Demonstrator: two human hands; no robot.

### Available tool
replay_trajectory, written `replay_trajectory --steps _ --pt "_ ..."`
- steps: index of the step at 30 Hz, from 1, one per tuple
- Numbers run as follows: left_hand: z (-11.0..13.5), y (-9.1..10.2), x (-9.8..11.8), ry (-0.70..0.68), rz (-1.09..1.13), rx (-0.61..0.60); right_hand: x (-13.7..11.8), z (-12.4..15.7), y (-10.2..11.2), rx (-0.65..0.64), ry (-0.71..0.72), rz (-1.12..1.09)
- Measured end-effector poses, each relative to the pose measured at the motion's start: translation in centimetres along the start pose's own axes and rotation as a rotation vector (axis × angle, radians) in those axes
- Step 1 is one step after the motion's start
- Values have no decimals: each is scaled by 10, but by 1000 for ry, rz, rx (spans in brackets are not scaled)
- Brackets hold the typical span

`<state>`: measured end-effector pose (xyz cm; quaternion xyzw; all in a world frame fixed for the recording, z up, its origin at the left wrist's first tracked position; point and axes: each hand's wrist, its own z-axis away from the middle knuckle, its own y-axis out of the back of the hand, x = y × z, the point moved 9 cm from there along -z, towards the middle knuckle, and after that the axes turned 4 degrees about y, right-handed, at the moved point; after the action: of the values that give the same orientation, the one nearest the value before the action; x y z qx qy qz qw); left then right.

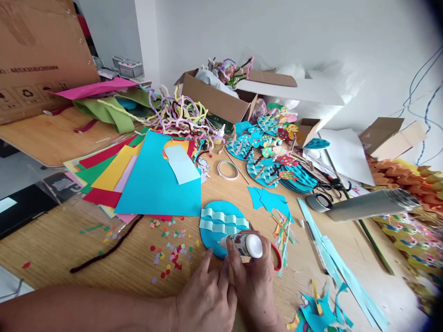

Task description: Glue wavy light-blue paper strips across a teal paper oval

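Observation:
My right hand (254, 276) is closed around a white glue bottle (244, 244), held sideways with its nozzle pointing left onto a blue paper oval (216, 233). The oval lies on the wooden table (86, 249) and carries two wavy light-blue strips (223, 220). My left hand (204, 297) rests on the table just below the oval, fingers together and pointing up at its lower edge; it holds nothing I can make out. A red scissor handle (277, 258) shows behind my right hand.
A stack of coloured paper sheets (145, 180) lies left of the oval, with confetti bits (169, 253) and a dark pipe cleaner (104, 251) in front. Finished blue fish-scale crafts (273, 157), a tape ring (227, 169), cardboard boxes (214, 97), a grey tube (370, 205) and black scissors (328, 186) lie behind and right.

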<state>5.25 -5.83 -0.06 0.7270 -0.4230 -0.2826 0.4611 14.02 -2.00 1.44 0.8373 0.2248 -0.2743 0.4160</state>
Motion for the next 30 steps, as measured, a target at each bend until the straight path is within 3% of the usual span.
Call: replay_trajectory --steps 8,30 --pt "-2 -1 0 -10 -15 -25 -8 -5 6 35 26 30" --pt "-1 -2 1 -26 -10 -70 0 0 2 0 -3 25"
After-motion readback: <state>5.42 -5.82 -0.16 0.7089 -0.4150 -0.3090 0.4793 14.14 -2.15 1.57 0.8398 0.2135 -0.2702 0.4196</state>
